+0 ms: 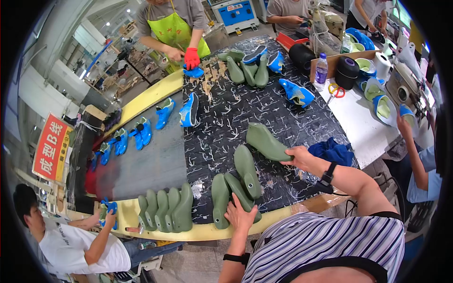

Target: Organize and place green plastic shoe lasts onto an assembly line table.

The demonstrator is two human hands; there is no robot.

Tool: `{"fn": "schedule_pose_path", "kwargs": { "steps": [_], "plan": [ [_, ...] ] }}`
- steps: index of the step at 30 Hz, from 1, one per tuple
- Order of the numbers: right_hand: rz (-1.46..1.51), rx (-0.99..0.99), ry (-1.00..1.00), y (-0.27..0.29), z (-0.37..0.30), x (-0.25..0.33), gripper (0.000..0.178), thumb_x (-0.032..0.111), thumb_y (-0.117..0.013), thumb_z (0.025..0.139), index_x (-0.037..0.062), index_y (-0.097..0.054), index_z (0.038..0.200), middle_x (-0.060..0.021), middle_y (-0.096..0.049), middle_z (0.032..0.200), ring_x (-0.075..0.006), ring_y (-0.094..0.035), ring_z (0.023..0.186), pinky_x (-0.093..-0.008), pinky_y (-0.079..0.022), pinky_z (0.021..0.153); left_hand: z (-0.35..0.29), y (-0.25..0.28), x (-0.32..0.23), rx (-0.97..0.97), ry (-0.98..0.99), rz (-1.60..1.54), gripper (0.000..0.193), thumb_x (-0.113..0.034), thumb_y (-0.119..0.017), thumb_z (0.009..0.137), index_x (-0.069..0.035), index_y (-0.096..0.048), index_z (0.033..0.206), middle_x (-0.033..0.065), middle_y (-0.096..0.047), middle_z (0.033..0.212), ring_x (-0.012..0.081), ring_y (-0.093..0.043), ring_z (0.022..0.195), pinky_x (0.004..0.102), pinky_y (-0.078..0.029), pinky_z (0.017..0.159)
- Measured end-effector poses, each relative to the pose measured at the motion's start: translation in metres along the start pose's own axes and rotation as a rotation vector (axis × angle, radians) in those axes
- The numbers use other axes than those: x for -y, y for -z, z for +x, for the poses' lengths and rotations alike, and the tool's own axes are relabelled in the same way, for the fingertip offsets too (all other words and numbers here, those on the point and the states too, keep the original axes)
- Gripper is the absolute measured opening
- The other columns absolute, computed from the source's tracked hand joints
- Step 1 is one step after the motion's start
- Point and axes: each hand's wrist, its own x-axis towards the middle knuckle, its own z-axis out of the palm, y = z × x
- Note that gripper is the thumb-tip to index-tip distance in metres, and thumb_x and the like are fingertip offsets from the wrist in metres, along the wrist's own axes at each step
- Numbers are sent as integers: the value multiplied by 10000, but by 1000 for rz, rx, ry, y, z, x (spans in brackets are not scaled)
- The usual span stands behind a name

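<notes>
My right hand (302,158) grips the narrow end of a green shoe last (266,141) and holds it over the black, scuffed tabletop. Closer to me, my left hand (240,214) is closed around the lower end of another green last (238,191), thumb on one side and fingers on the other. Right against that one lie two more lasts, one on its left (220,200) and one above it (247,172). A row of several green lasts (181,207) stands along the near edge, left of my left hand.
Blue shoe uppers (164,113) sit on the grey conveyor (151,165) at left. More lasts (247,70) and blue uppers (296,93) lie farther back. A dark blue cloth (331,152) is beside my right hand. Red scissors (336,90) and a bottle (321,70) are at right. Co-workers surround the table.
</notes>
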Motion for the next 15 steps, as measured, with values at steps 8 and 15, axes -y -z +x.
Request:
{"fn": "schedule_pose_path", "kwargs": {
  "steps": [8,15],
  "plan": [
    [-204,117,217,-98,183,62,381,160,-487,949,-124,-418,1192,-248,-562,1114,-353,-628,905,-428,-575,749,1,5,-30,88,94,57,1022,-459,-757,634,-179,-247,1474,259,-435,1079,439,-470,975,493,-398,857],
    [-700,412,270,-137,72,4,250,192,-533,928,-39,-597,996,-102,-640,774,-171,-642,643,-288,-536,546,4,0,-24,2,176,52,1080,-450,-784,580,-128,-241,1456,225,-440,1036,408,-475,934,497,-361,884]
  ]
}}
